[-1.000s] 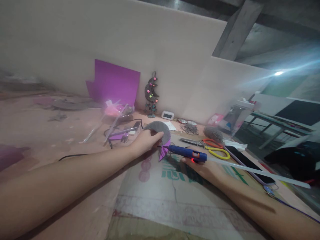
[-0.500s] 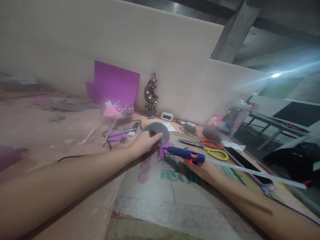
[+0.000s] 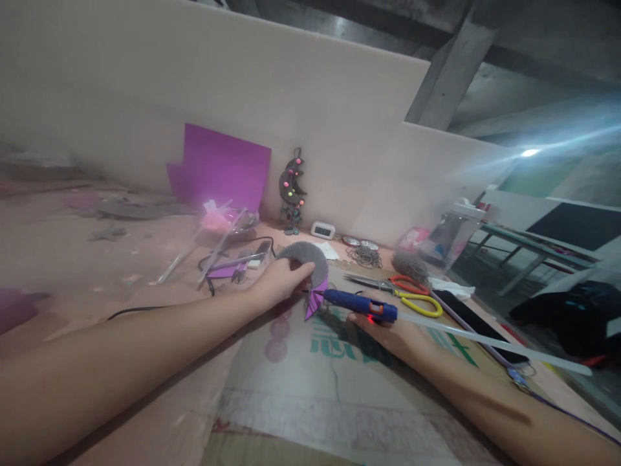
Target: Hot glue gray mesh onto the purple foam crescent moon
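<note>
My left hand (image 3: pixel 284 279) is closed on a crescent (image 3: pixel 306 254) wrapped in grey yarn, its lower tip bare purple (image 3: pixel 316 301). A blue glue gun (image 3: pixel 356 303) sits in my right hand (image 3: pixel 376 323), with a red light glowing on its body. Its nozzle points left and meets the purple tip; whether it touches is too small to tell. From the gun's back a long clear glue stick (image 3: pixel 490 341) sticks out over my right forearm. Beneath both hands lies a printed cardboard sheet (image 3: pixel 291 395).
Scissors (image 3: pixel 412 294) with orange and yellow handles and a phone (image 3: pixel 478 323) lie at right. Behind are a small white clock (image 3: pixel 323 230), grey yarn (image 3: pixel 410 264) and a decorated hanging moon (image 3: pixel 292 188). Purple sheets (image 3: pixel 226 165) lean on the wall; glue sticks (image 3: pixel 220 249) lie left.
The view has tilted slightly, so the background sits a little lower. Both hands, the crescent and the glue gun keep nearly the same positions relative to each other.
</note>
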Available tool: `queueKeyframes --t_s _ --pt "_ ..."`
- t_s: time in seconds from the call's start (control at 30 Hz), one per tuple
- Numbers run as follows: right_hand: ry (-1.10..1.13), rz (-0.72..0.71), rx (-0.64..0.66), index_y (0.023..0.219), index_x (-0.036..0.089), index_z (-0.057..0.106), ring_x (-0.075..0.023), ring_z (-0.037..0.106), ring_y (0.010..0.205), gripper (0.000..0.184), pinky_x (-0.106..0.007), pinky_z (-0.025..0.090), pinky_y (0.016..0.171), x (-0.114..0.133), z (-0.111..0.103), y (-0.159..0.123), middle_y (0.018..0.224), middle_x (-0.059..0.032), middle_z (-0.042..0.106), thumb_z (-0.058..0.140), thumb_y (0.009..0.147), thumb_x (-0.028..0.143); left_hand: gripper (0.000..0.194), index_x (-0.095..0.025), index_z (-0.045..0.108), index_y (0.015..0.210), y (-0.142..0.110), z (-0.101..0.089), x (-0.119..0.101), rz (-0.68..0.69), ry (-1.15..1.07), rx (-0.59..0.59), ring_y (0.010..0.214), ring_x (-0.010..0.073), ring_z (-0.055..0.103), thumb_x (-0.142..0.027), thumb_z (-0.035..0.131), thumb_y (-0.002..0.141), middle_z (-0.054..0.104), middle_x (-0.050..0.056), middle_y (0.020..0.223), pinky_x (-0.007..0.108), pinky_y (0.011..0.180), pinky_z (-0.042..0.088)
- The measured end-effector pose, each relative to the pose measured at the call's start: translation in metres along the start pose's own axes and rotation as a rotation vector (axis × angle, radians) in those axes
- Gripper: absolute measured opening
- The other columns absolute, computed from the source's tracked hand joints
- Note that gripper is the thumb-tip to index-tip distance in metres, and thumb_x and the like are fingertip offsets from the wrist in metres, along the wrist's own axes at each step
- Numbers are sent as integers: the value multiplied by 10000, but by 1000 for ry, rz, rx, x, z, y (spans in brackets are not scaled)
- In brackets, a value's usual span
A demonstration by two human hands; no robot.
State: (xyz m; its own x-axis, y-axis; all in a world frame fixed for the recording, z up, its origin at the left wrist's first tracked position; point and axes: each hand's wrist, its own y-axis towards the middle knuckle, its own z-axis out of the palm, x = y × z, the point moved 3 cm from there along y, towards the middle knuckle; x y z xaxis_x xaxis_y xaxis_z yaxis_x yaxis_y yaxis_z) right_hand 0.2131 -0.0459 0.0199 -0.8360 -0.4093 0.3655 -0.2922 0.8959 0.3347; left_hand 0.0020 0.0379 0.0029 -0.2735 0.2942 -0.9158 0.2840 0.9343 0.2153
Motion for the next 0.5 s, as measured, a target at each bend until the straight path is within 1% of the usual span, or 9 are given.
queueKeyframes --t_s 0.1,0.3,0.5 --pt "-5 7 32 713 192 548 -162 534 641 251 -264 397 583 5 -1 1 687 3 583 577 817 419 393 -172 590 579 -1 0 -3 -4 5 -7 555 165 570 -485 500 798 612 22 568 258 549 411" --pt "-16 -18 2 694 197 531 -178 528 648 244 -289 404 595 5 1 3 676 -8 579 583 809 406 363 -174 570 595 -1 1 -2 -16 -31 7 529 148 553 -465 506 801 605 15 576 243 510 403" --pt "-18 -4 6 708 198 552 -163 536 651 235 -270 401 599 5 1 2 694 -8 593 564 820 404 341 -181 553 593 1 4 2 -5 -36 -8 525 152 560 -448 500 799 603 12 564 249 526 424"
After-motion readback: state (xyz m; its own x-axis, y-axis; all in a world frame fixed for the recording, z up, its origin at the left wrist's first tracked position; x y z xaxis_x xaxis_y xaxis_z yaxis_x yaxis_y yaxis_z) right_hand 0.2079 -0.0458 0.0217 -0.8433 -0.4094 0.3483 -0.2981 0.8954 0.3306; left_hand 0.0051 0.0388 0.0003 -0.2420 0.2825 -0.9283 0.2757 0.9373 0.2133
